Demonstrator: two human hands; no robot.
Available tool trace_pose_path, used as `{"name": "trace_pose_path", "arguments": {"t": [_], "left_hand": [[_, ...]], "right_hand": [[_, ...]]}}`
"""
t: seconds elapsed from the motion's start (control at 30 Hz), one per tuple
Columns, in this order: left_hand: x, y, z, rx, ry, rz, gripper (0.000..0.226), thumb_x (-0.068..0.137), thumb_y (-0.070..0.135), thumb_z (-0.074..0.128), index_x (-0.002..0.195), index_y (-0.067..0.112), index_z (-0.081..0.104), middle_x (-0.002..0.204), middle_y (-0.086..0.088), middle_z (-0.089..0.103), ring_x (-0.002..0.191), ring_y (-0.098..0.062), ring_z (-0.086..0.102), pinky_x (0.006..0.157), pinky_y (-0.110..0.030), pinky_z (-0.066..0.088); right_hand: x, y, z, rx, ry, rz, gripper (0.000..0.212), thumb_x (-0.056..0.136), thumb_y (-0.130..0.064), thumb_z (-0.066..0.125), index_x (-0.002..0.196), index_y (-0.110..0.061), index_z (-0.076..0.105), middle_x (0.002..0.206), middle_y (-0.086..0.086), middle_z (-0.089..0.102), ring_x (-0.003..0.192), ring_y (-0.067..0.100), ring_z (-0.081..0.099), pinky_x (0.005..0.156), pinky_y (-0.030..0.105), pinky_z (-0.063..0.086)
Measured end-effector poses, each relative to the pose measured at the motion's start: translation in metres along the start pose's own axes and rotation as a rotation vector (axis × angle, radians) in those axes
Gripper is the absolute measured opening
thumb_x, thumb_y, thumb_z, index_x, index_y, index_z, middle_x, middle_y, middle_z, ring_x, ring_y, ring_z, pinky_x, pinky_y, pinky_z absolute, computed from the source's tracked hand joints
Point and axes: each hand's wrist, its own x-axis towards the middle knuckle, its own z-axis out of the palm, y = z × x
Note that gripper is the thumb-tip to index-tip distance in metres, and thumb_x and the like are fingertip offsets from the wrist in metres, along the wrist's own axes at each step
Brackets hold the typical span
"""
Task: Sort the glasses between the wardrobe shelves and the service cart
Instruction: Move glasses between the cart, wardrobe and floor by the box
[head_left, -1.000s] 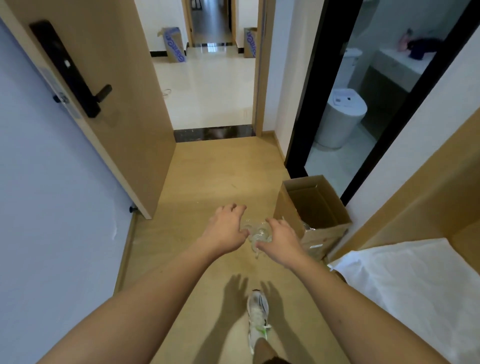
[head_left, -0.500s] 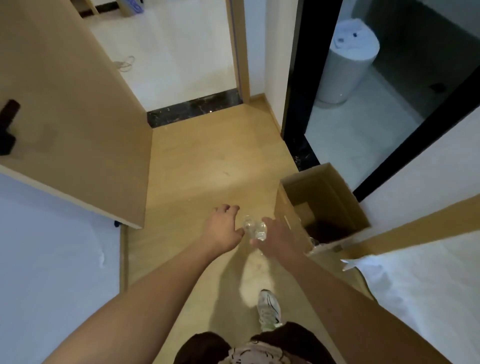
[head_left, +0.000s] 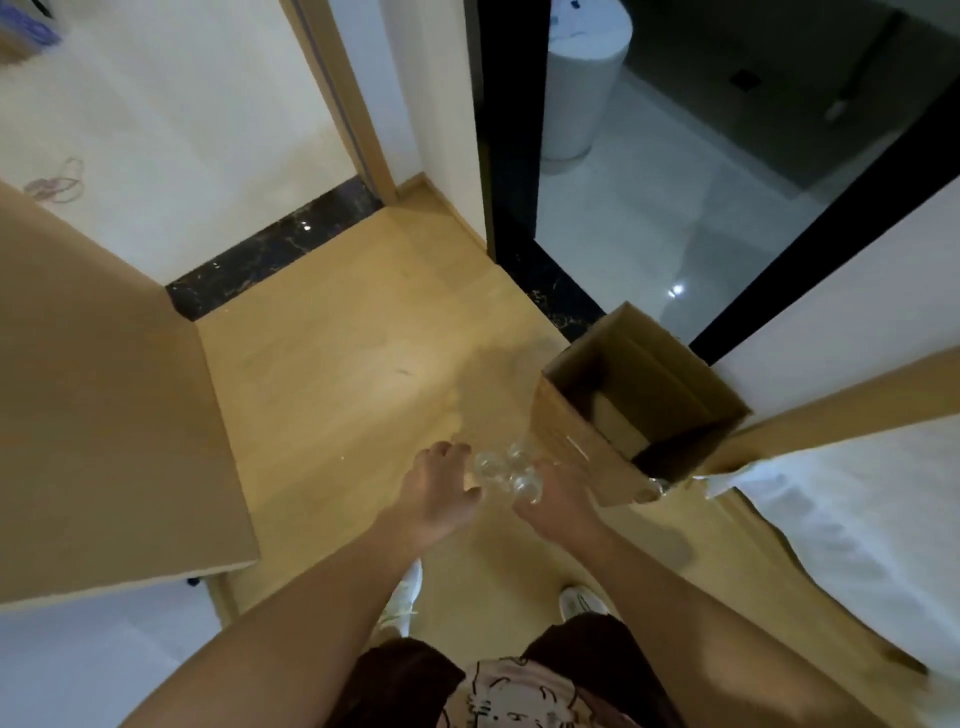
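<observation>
A cluster of clear glasses (head_left: 506, 470) is carried between both hands above the wooden floor. My left hand (head_left: 434, 491) curls round the glasses on their left side. My right hand (head_left: 558, 499) grips them from the right, fingers hidden beneath. Glare and blur hide how many glasses there are. No wardrobe shelf or service cart is in view.
An open cardboard box (head_left: 639, 405) stands on the floor just right of my hands, beside a black-framed bathroom doorway (head_left: 511, 156). A wooden door (head_left: 104, 395) stands open on the left. White bedding (head_left: 852, 535) lies at the right. A dark marble threshold (head_left: 270, 247) leads out.
The view has tilted further down and moved forward toward the box. Both hands keep holding the glasses in front of me.
</observation>
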Motion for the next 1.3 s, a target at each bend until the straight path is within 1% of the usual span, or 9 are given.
{"name": "trace_pose_path", "arguments": {"t": [0.1,0.23,0.4,0.47,0.6,0.77,0.97,1.13,1.3], "left_hand": [[0.032,-0.027,-0.003,0.029,-0.037,0.083,0.064,0.094,0.037,0.062,0.151,0.017,0.039,0.152,-0.009,0.040,0.141,-0.030,0.035,0.111,-0.039,0.037],[0.060,-0.060,0.014,0.064,-0.096,0.185,0.061,0.093,0.036,0.063,0.147,0.018,0.042,0.148,-0.008,0.043,0.137,-0.030,0.036,0.107,-0.039,0.037],[0.068,-0.097,0.064,-0.025,-0.119,0.190,0.060,0.092,0.036,0.062,0.146,0.017,0.043,0.145,-0.007,0.045,0.134,-0.029,0.038,0.107,-0.038,0.034],[0.074,-0.106,0.092,-0.063,-0.114,0.173,0.060,0.092,0.035,0.063,0.147,0.018,0.043,0.146,-0.006,0.044,0.134,-0.028,0.036,0.109,-0.035,0.031],[0.102,-0.115,0.158,-0.065,-0.123,0.183,0.062,0.093,0.035,0.064,0.148,0.017,0.042,0.147,-0.008,0.043,0.135,-0.030,0.037,0.109,-0.034,0.029],[0.151,-0.125,0.262,-0.114,-0.099,0.186,0.059,0.092,0.033,0.068,0.144,0.013,0.047,0.142,-0.011,0.048,0.131,-0.031,0.041,0.107,-0.033,0.028],[0.227,-0.132,0.374,-0.312,0.005,0.046,0.059,0.089,0.029,0.072,0.139,0.007,0.054,0.136,-0.015,0.056,0.131,-0.032,0.048,0.108,-0.033,0.033],[0.284,-0.139,0.450,-0.325,0.000,0.065,0.056,0.089,0.031,0.071,0.138,0.009,0.054,0.136,-0.015,0.057,0.130,-0.032,0.049,0.107,-0.037,0.035],[0.311,-0.150,0.496,-0.311,0.067,0.007,0.052,0.091,0.034,0.069,0.138,0.015,0.056,0.137,-0.009,0.058,0.128,-0.029,0.052,0.106,-0.036,0.038]], "right_hand": [[0.008,-0.012,0.034,0.011,0.009,0.101,0.075,0.089,-0.044,0.070,0.151,-0.020,0.036,0.150,0.012,0.042,0.138,0.033,0.042,0.109,0.042,0.042],[0.014,-0.021,0.082,0.088,0.052,0.242,0.078,0.086,-0.050,0.070,0.152,-0.025,0.036,0.143,0.008,0.047,0.129,0.031,0.052,0.101,0.038,0.048],[0.020,-0.009,0.135,0.161,0.050,0.371,0.075,0.086,-0.046,0.070,0.151,-0.024,0.038,0.144,0.010,0.047,0.130,0.032,0.051,0.104,0.036,0.044],[0.027,0.006,0.155,0.164,0.052,0.393,0.074,0.087,-0.046,0.069,0.150,-0.024,0.038,0.144,0.010,0.047,0.131,0.031,0.050,0.105,0.035,0.043],[0.062,0.052,0.193,0.149,0.078,0.408,0.071,0.088,-0.047,0.066,0.150,-0.027,0.037,0.142,0.007,0.047,0.128,0.030,0.051,0.098,0.035,0.045],[0.134,0.121,0.252,0.226,0.137,0.406,0.075,0.088,-0.045,0.070,0.152,-0.025,0.037,0.140,0.008,0.048,0.129,0.030,0.050,0.106,0.036,0.044],[0.228,0.193,0.324,0.301,0.210,0.402,0.075,0.087,-0.044,0.072,0.150,-0.022,0.038,0.138,0.009,0.051,0.126,0.030,0.053,0.102,0.037,0.046],[0.291,0.232,0.364,0.361,0.322,0.435,0.072,0.085,-0.033,0.071,0.146,-0.014,0.037,0.130,0.013,0.054,0.122,0.032,0.053,0.099,0.041,0.048],[0.330,0.251,0.374,0.427,0.334,0.572,0.073,0.082,-0.019,0.067,0.146,-0.007,0.034,0.134,0.012,0.052,0.125,0.031,0.052,0.097,0.038,0.048]]}}
